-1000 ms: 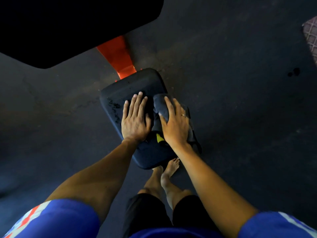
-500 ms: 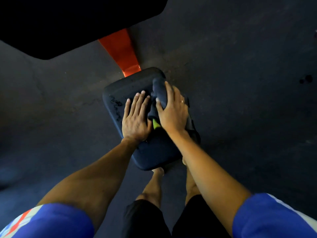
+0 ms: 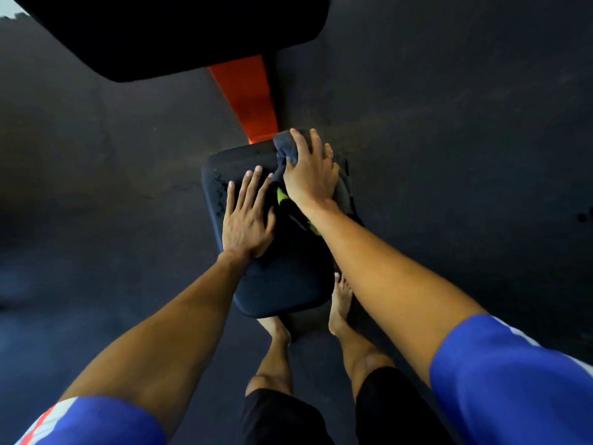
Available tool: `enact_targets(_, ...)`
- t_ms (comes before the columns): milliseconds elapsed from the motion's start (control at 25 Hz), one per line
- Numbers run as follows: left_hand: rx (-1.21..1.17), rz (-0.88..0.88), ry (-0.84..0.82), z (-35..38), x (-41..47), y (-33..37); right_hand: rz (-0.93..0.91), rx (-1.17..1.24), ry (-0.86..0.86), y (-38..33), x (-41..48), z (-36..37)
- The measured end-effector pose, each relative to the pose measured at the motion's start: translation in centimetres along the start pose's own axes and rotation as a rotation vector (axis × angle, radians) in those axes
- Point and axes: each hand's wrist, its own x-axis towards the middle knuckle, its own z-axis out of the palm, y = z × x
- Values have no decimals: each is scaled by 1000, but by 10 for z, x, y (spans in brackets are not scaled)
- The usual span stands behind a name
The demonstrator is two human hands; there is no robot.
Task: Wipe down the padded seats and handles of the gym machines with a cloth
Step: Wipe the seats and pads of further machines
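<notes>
Head view: we look straight down at a dark cloth [image 3: 286, 148] with a yellow-green patch, bunched on the far right corner of a black padded seat [image 3: 282, 284].
Cloth: we see it run from that corner back under the right wrist, and part of it hangs off the seat's right edge.
Right hand [image 3: 309, 175]: it presses down on the cloth, fingers nearly straight and a little spread, thumb against a fold; we make out a ring [image 3: 330, 156].
Left hand [image 3: 247, 220]: it rests flat on the bare left half of the seat, fingers close together, thumb out beside the cloth.
Seat: we note scuffed specks near its left edge.
Beam [image 3: 247, 101]: orange, it meets the seat's far end and runs up under a large black pad [image 3: 176, 30].
Floor [image 3: 449, 123]: dark and matte all round.
Person: we see bare feet [image 3: 341, 300] at the seat's near end, black shorts [image 3: 282, 419], blue sleeves [image 3: 513, 380].
</notes>
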Motion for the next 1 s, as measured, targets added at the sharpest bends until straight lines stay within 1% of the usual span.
enact_targets(80, -51, -106, 48, 1, 3, 3, -96, -71, 41, 11, -22, 3)
enact_targets(160, -49, -227, 72, 3, 5, 7, -230, -114, 103, 33, -69, 13)
enact_targets(200, -46, -267, 72, 4, 7, 7, -278, -122, 98, 42, -87, 17)
enact_targets(280, -34, -288, 62, 6, 9, 8, -300, -134, 95, 47, -91, 22)
enact_targets(440, 12, -290, 57, 7, 8, 10, -252, -151, 80, 21, -39, 13)
enact_targets(600, 25, -284, 76, 7, 8, 9, -168, -187, 114, -12, 7, 9)
enact_targets(680, 24, -286, 88, 8, 8, 9, -214, -213, 111, -26, 26, 6)
enact_targets(720, 24, -291, 94, 9, 8, 8, -243, -210, 94, -29, 39, 2)
enact_targets(760, 15, -293, 96, 9, 9, 8, -237, -199, 21, -30, 55, -7)
enact_targets(800, 2, -291, 96, 9, 9, 8, -179, -182, -84, -32, 68, -18)
enact_targets(880, -6, -284, 94, 8, 8, 9, 45, -122, -243, -34, 90, -31)
enact_targets(920, -7, -284, 97, 9, 9, 9, 114, -98, -267, -34, 92, -31)
enact_targets(960, -7, -285, 101, 9, 9, 9, 99, -112, -247, -36, 87, -30)
enact_targets(1000, -3, -285, 106, 10, 9, 8, -20, -167, -171, -35, 75, -25)
